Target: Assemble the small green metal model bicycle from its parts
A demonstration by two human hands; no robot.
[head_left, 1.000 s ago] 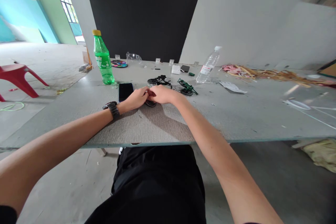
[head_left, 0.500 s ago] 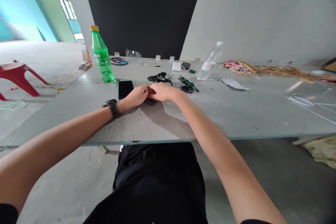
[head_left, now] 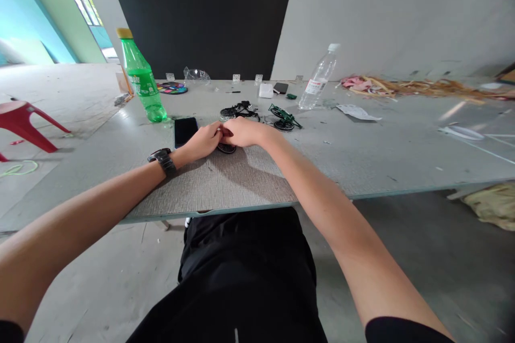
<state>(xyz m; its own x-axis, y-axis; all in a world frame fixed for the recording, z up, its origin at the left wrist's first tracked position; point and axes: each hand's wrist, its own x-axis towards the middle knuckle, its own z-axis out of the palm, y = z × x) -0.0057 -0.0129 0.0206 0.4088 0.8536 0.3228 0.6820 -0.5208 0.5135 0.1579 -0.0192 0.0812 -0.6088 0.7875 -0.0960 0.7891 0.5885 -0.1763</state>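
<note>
My left hand [head_left: 205, 140] and my right hand [head_left: 242, 132] meet on the grey table [head_left: 362, 161], fingers curled together over a small dark wheel-like part [head_left: 226, 148] that lies beneath them. What the fingertips pinch is hidden. A black watch [head_left: 162, 160] sits on my left wrist. Just beyond the hands lie a black model bicycle [head_left: 240, 112] and a green model bicycle [head_left: 283, 118]. A black phone [head_left: 185, 130] lies flat beside my left hand.
A green soda bottle [head_left: 140, 77] stands at the back left, a clear water bottle [head_left: 319, 79] at the back right. Straw-like scraps [head_left: 418, 87], paper [head_left: 358, 113], a white box [head_left: 265, 90] and a colourful disc [head_left: 172, 88] lie further back. A red chair [head_left: 24, 123] stands left.
The view has swung a little left and down, so everything sits higher and further left in the picture. The hands stay joined over the small part.
</note>
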